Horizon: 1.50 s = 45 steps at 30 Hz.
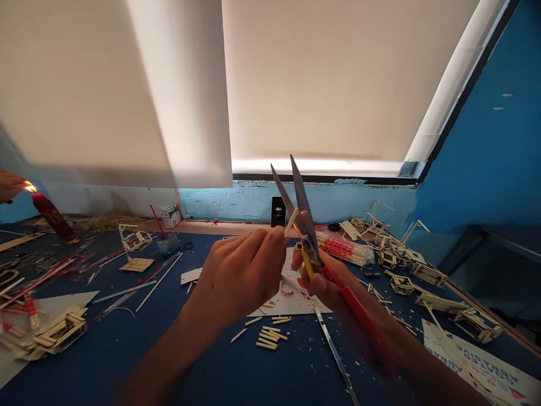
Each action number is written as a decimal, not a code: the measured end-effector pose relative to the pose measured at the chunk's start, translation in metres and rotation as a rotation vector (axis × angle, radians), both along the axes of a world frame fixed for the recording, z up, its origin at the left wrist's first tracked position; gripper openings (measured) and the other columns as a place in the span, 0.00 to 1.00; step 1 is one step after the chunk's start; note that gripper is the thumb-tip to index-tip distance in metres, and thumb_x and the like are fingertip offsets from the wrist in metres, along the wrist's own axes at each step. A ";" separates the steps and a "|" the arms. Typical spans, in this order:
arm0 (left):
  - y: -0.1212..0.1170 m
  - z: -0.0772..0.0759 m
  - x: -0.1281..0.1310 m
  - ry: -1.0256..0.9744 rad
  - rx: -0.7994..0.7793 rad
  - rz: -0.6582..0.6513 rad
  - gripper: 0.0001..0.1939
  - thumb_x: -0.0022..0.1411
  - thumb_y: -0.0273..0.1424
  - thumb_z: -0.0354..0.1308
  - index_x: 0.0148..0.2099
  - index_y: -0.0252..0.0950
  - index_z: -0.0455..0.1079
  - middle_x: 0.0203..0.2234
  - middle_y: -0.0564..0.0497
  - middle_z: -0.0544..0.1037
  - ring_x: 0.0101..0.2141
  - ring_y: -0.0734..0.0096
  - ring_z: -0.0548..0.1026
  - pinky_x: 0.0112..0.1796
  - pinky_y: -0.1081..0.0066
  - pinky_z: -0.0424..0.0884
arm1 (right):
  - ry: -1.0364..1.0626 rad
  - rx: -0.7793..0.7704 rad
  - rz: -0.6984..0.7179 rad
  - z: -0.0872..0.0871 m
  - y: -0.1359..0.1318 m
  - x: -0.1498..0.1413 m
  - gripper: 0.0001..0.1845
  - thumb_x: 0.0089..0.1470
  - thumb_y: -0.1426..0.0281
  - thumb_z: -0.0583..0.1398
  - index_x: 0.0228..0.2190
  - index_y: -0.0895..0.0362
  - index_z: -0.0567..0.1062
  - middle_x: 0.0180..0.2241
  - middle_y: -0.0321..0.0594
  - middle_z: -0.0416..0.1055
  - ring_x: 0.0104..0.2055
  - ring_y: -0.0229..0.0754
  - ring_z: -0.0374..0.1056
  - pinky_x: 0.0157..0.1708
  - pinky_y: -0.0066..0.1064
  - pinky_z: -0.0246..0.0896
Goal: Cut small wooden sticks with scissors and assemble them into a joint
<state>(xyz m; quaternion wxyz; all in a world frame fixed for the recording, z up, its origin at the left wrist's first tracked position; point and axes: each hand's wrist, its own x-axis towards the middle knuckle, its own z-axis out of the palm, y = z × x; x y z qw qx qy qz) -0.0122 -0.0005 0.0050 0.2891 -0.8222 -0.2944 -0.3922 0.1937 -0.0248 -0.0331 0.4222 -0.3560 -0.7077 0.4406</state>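
Observation:
Pinched in my left hand [245,270] is a short pale wooden stick [291,223], its end poking up beyond the fingers. My right hand [338,276] grips a pair of scissors [303,206] with red and yellow handles. The blades point up and stand apart, right beside the stick; whether they touch it I cannot tell. Below the hands, several short cut sticks [268,338] lie in a loose pile on the blue table [203,366]. A white board [270,309] lies partly hidden under my hands, with a long thin metal tool [333,348] at its front edge.
Small stick-built models [401,282] line the right side, near a printed abrasive sheet [473,355]. A bundle of wrapped sticks [344,248] lies behind my right hand. To the left are a glass jar [168,244], another model [136,239], and another person's hand [9,186] near a flame.

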 end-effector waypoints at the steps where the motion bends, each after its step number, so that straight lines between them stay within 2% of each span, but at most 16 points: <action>1: 0.000 0.000 0.000 0.000 -0.014 -0.010 0.07 0.67 0.21 0.56 0.43 0.32 0.74 0.26 0.52 0.80 0.22 0.71 0.75 0.25 0.69 0.66 | -0.015 0.009 -0.010 0.000 0.000 0.001 0.22 0.65 0.45 0.56 0.46 0.47 0.73 0.38 0.39 0.69 0.36 0.44 0.63 0.32 0.36 0.60; 5: -0.001 -0.002 0.001 0.002 -0.022 -0.016 0.07 0.68 0.21 0.56 0.41 0.30 0.75 0.25 0.53 0.79 0.21 0.72 0.74 0.24 0.69 0.65 | -0.056 0.037 -0.079 0.003 0.001 0.001 0.21 0.65 0.45 0.57 0.39 0.51 0.71 0.36 0.38 0.68 0.34 0.42 0.61 0.31 0.35 0.57; 8: -0.001 0.000 0.002 -0.054 -0.092 -0.053 0.07 0.69 0.24 0.57 0.38 0.32 0.75 0.24 0.54 0.77 0.21 0.73 0.71 0.24 0.69 0.62 | -0.063 0.031 -0.034 0.004 0.005 -0.001 0.21 0.66 0.48 0.58 0.34 0.52 0.68 0.30 0.33 0.62 0.30 0.39 0.55 0.27 0.32 0.51; 10: 0.000 0.004 0.001 -0.166 -0.261 -0.145 0.07 0.70 0.28 0.57 0.38 0.33 0.75 0.24 0.54 0.76 0.22 0.74 0.71 0.25 0.69 0.63 | -0.069 0.029 -0.006 0.002 0.009 -0.002 0.20 0.65 0.49 0.60 0.34 0.52 0.67 0.29 0.31 0.61 0.28 0.37 0.52 0.25 0.31 0.49; 13: 0.003 0.010 -0.003 -0.453 -0.637 -0.305 0.12 0.73 0.35 0.55 0.38 0.36 0.75 0.26 0.54 0.78 0.26 0.74 0.75 0.29 0.72 0.69 | -0.118 0.039 -0.027 0.000 0.013 -0.003 0.19 0.63 0.51 0.63 0.35 0.52 0.67 0.28 0.29 0.60 0.27 0.36 0.51 0.25 0.31 0.47; 15: 0.007 0.013 -0.006 -0.628 -0.864 -0.385 0.12 0.72 0.37 0.60 0.36 0.38 0.76 0.26 0.55 0.79 0.28 0.74 0.77 0.29 0.74 0.72 | -0.149 0.048 -0.056 -0.001 0.015 -0.003 0.19 0.62 0.52 0.65 0.33 0.52 0.67 0.27 0.29 0.60 0.27 0.36 0.52 0.25 0.30 0.47; 17: 0.009 0.015 -0.008 -0.725 -1.007 -0.431 0.09 0.66 0.37 0.67 0.35 0.38 0.78 0.26 0.55 0.80 0.27 0.73 0.78 0.28 0.75 0.74 | -0.178 0.060 -0.088 -0.002 0.015 -0.004 0.19 0.61 0.52 0.65 0.33 0.52 0.67 0.27 0.29 0.60 0.28 0.37 0.53 0.26 0.30 0.48; 19: 0.010 0.014 -0.007 -0.770 -1.060 -0.448 0.08 0.64 0.36 0.69 0.34 0.39 0.80 0.26 0.54 0.81 0.27 0.73 0.79 0.29 0.76 0.75 | -0.203 0.080 -0.120 -0.002 0.016 -0.005 0.19 0.61 0.52 0.65 0.33 0.52 0.67 0.28 0.29 0.60 0.28 0.37 0.53 0.26 0.30 0.49; 23: 0.008 0.011 -0.002 -0.812 -1.029 -0.476 0.07 0.65 0.34 0.69 0.35 0.38 0.80 0.26 0.54 0.81 0.28 0.73 0.80 0.30 0.76 0.76 | -0.205 0.079 -0.130 -0.003 0.015 -0.004 0.21 0.60 0.51 0.65 0.33 0.52 0.66 0.27 0.29 0.59 0.28 0.37 0.52 0.25 0.31 0.48; 28: 0.000 0.007 0.008 -0.874 -0.933 -0.449 0.06 0.66 0.32 0.67 0.36 0.36 0.79 0.25 0.54 0.81 0.26 0.73 0.80 0.28 0.75 0.76 | -0.083 -0.012 0.050 0.001 0.005 -0.004 0.23 0.64 0.43 0.56 0.41 0.50 0.71 0.32 0.36 0.65 0.30 0.40 0.57 0.26 0.32 0.54; 30: -0.005 0.008 0.010 -0.868 -0.917 -0.421 0.07 0.66 0.32 0.66 0.35 0.36 0.77 0.25 0.54 0.81 0.26 0.73 0.80 0.28 0.75 0.76 | -0.060 -0.021 0.070 0.002 0.000 -0.005 0.25 0.64 0.42 0.54 0.43 0.49 0.72 0.33 0.37 0.66 0.31 0.41 0.58 0.27 0.32 0.55; 37: -0.016 0.009 0.013 -0.733 -0.765 -0.180 0.10 0.69 0.34 0.63 0.34 0.37 0.75 0.23 0.58 0.80 0.24 0.76 0.78 0.26 0.77 0.71 | -0.067 0.011 0.006 -0.003 -0.001 -0.010 0.23 0.66 0.44 0.55 0.45 0.49 0.72 0.32 0.36 0.67 0.31 0.41 0.59 0.28 0.33 0.54; 41: -0.015 0.006 0.017 -0.668 -0.690 -0.128 0.09 0.70 0.33 0.61 0.35 0.38 0.74 0.25 0.59 0.81 0.25 0.79 0.78 0.27 0.78 0.69 | -0.056 -0.008 -0.026 -0.011 0.006 -0.011 0.17 0.67 0.50 0.58 0.37 0.50 0.69 0.29 0.31 0.63 0.28 0.37 0.55 0.25 0.31 0.49; 45: -0.008 0.005 0.017 -0.646 -0.674 -0.107 0.09 0.70 0.33 0.61 0.36 0.38 0.74 0.23 0.59 0.80 0.24 0.79 0.76 0.26 0.77 0.67 | -0.120 0.027 -0.138 -0.012 0.010 -0.013 0.18 0.64 0.52 0.62 0.33 0.52 0.67 0.27 0.29 0.61 0.26 0.36 0.52 0.24 0.30 0.47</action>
